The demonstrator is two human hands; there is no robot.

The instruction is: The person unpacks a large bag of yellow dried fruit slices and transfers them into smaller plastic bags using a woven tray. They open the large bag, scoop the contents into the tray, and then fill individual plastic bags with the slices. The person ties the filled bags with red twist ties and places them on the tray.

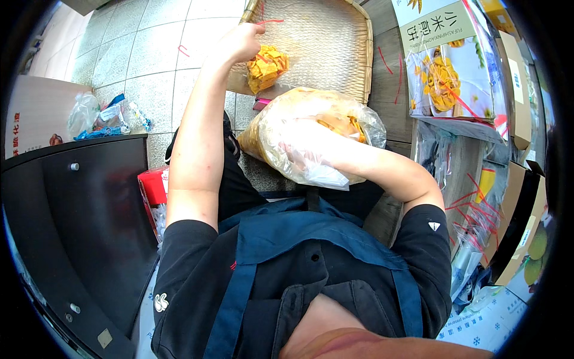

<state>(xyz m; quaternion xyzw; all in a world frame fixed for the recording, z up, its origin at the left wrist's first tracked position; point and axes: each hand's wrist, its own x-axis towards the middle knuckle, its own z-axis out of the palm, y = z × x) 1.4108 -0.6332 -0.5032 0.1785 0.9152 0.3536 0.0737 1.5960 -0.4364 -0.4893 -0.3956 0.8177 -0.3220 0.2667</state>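
My left hand is above the left edge of a shallow woven bamboo tray, just over a small clear bag of yellow crisps. A red tie strip shows at its fingertips; whether the fingers grip the strip or the bag top is unclear. My right hand reaches into a large clear plastic bag between my knees. More yellow crisps show at that bag's opening. Glare and plastic hide the right fingers. A pink object lies between the two bags.
Printed cartons stand at the right, above plastic packaging and scattered red strips. A black cabinet is at the left, with plastic wrappers behind its top edge. A red box stands beside my left arm.
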